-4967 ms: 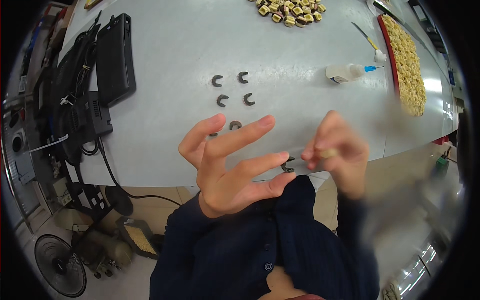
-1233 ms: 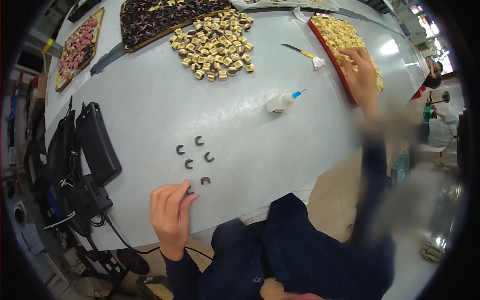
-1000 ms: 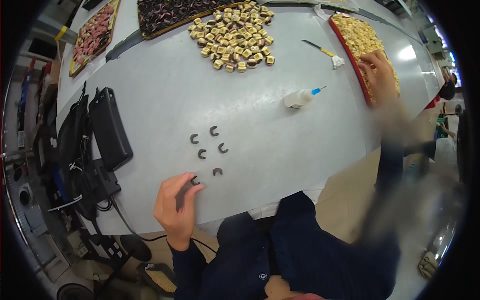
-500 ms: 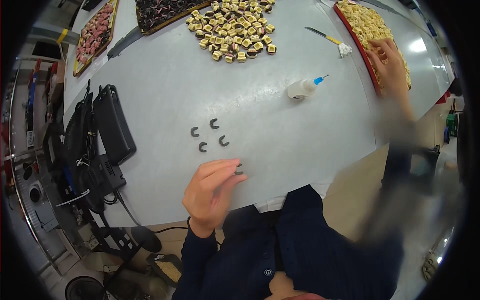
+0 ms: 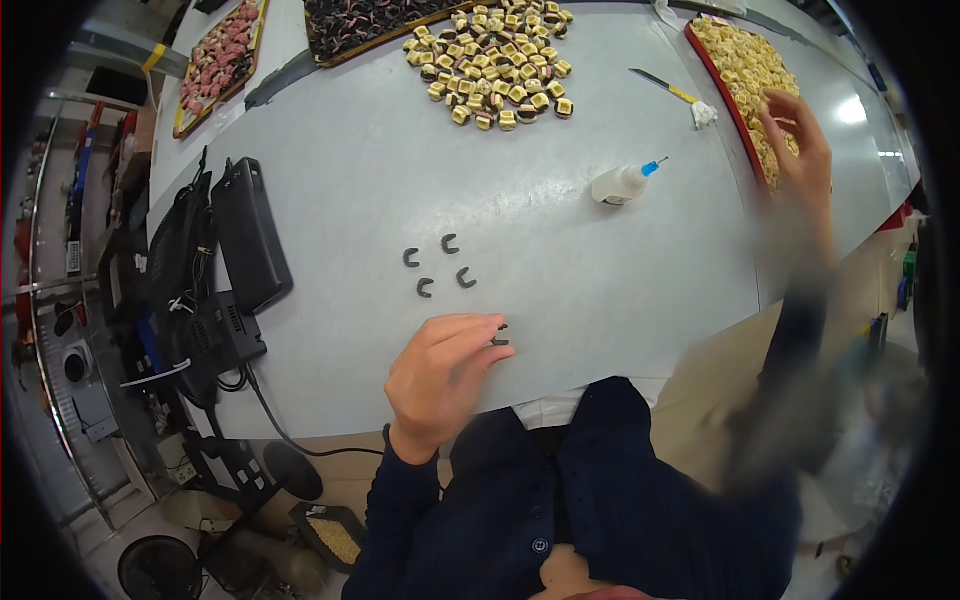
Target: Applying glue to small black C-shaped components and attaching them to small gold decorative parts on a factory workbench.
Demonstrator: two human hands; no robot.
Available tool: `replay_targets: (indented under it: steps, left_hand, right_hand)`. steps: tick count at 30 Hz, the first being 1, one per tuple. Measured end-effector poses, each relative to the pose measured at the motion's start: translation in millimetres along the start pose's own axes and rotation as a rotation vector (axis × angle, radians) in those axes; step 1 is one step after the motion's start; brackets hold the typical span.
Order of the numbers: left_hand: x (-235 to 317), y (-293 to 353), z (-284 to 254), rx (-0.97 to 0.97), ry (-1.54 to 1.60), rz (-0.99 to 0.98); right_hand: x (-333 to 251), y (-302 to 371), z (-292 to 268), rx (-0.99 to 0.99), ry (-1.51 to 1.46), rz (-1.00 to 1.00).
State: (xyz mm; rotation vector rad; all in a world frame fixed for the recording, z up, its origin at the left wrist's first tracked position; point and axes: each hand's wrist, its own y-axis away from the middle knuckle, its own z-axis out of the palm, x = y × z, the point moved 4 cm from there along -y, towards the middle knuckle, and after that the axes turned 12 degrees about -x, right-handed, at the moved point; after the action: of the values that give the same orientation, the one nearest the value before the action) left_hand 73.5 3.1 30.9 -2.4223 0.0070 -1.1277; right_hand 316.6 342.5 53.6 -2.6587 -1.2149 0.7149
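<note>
My left hand (image 5: pixel 440 378) rests on the near edge of the grey table (image 5: pixel 380 170), its fingertips touching a small dark C-shaped piece (image 5: pixel 499 337). Several more dark C-shaped pieces (image 5: pixel 438 266) lie just beyond it. My right hand (image 5: pixel 800 150) is blurred and reaches far right over a red tray of small yellowish pieces (image 5: pixel 742 65); whether it holds anything cannot be made out. A small white glue bottle with a blue tip (image 5: pixel 623 183) lies between the hands.
A heap of small tan-and-dark blocks (image 5: pixel 495 65) sits at the table's far side, with trays of dark and pink pieces (image 5: pixel 215 60) to its left. A brush (image 5: pixel 672 95) lies near the red tray. Black devices with cables (image 5: pixel 215 270) crowd the left edge.
My left hand slid right along the near edge to the lone C-shaped piece. My right arm stayed stretched toward the red tray.
</note>
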Motion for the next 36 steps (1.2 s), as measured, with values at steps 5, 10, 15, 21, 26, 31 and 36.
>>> replay_targets:
  steps: [5, 10, 15, 21, 26, 31, 36]
  left_hand:
    - [1.9, 5.5, -1.2, 0.062, 0.076, -0.030]
    - [8.0, -3.9, 7.4, 0.072, 0.203, 0.019]
    - [5.0, -1.7, 11.6, 0.063, 0.285, 0.022]
    - [5.2, -1.0, 7.7, 0.087, 0.276, 0.020]
    - [4.6, -0.9, 6.8, 0.082, 0.244, 0.049]
    - [3.5, -2.8, 8.3, 0.096, 0.237, 0.104]
    - [3.6, 0.1, 9.0, 0.137, 0.321, 0.047]
  right_hand:
    - [-50.2, 42.1, 17.1, 0.096, -1.128, 0.162]
    - [-157.5, 82.7, 56.2, -0.394, -1.480, 0.084]
    - [-203.3, 85.6, 86.7, -0.620, -1.620, 0.347]
    - [-206.2, 79.7, 101.2, -0.646, -1.683, 0.233]
    - [-210.4, 85.8, 105.7, -0.692, -1.817, 0.398]
    - [-215.8, 87.3, 106.9, -0.756, -1.833, 0.450]
    - [-219.7, 90.2, 110.2, -0.815, -1.903, 0.457]
